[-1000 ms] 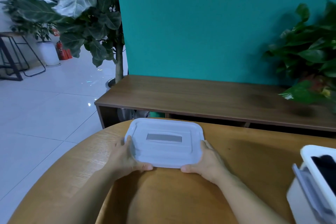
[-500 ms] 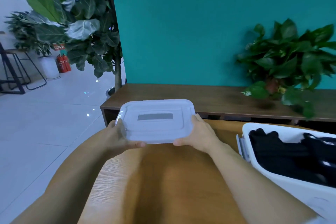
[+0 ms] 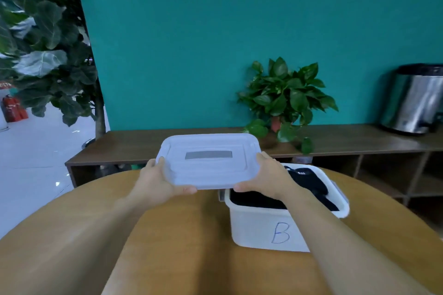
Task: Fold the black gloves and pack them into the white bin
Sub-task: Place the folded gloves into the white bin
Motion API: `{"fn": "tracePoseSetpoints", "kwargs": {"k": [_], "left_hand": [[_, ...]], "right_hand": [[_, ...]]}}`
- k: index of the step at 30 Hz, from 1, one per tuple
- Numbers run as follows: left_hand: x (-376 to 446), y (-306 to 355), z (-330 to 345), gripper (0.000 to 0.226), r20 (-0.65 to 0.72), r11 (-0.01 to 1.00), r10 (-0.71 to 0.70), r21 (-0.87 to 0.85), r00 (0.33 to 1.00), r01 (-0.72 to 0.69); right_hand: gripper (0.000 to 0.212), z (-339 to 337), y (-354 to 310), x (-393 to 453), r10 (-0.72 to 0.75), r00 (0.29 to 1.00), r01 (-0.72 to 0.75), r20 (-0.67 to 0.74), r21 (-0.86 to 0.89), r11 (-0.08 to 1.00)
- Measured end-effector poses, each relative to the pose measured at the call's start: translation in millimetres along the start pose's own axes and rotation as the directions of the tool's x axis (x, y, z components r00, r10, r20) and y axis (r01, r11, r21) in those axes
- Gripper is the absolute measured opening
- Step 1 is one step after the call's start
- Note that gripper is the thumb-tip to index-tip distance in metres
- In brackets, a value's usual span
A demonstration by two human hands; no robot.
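Lid now lifted off the round table and carried right, partly over white bin. Left hand and right hand each grip a lid edge. Black gloves lie inside bin; closing looks next.

I've lifted the lid off the bench with both hands and carried it rightward; its right edge now overlaps the white bin.

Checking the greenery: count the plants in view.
2. A tall leafy plant stands at the left by the wall's edge; a small potted plant sits on the wooden shelf.
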State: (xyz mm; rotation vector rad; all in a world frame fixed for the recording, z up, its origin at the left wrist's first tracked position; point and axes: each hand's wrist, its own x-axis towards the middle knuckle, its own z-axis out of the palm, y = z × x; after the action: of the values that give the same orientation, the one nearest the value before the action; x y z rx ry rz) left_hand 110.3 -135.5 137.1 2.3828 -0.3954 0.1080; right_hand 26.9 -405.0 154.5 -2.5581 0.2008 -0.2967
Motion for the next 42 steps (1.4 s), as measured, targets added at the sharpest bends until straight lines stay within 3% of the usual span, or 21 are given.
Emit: {"fn": "tracePoseSetpoints", "kwargs": {"k": [3, 7, 12, 22, 33, 37, 40, 42], "left_hand": [[1.8, 33.0, 40.5, 0.111, 0.057, 0.999, 0.042, -0.016, 0.997, -0.041], [4.7, 66.8, 87.4, 0.114, 0.115, 0.999, 0.037, 0.017, 0.993, -0.040], [1.2, 98.4, 126.4, 0.112, 0.162, 0.996, 0.045, 0.063, 0.986, -0.056], [-2.0, 108.5, 135.9, 0.126, 0.220, 0.981, -0.021, 0.193, 0.975, -0.022], [-35.3, 106.8, 125.0, 0.125, 0.236, 0.971, -0.015, 0.235, 0.972, -0.043], [-35.9, 123.8, 112.0, 0.122, 0.275, 0.937, -0.040, 0.345, 0.961, -0.060], [-26.8, 143.1, 110.7, 0.121, 0.321, 0.917, 0.025, 0.370, 0.947, -0.149], [-19.5, 151.9, 118.4, 0.111, 0.383, 0.908, 0.089, 0.347, 0.919, -0.233]], "right_hand": [[0.072, -28.4, 41.1, -21.2, 0.063, 0.998, -0.063, -0.019, -0.012, 0.998], [0.071, -55.1, 87.4, -40.5, 0.118, 0.992, -0.121, -0.048, -0.065, 0.991], [0.075, -70.4, 134.0, -51.4, 0.227, 0.974, -0.227, -0.009, -0.010, 0.974], [0.063, -69.5, 154.5, -55.9, 0.225, 0.974, -0.226, 0.032, 0.035, 0.973], [0.089, -62.3, 152.9, -83.5, 0.201, 0.979, -0.200, 0.019, -0.036, 0.979], [0.107, -68.1, 146.1, -85.3, 0.213, 0.976, -0.212, 0.045, -0.028, 0.977], [0.117, -66.1, 138.1, -81.5, 0.169, 0.985, -0.166, 0.034, -0.069, 0.984], [0.109, -62.9, 130.8, -82.6, 0.169, 0.984, -0.162, 0.055, -0.106, 0.981]]}}
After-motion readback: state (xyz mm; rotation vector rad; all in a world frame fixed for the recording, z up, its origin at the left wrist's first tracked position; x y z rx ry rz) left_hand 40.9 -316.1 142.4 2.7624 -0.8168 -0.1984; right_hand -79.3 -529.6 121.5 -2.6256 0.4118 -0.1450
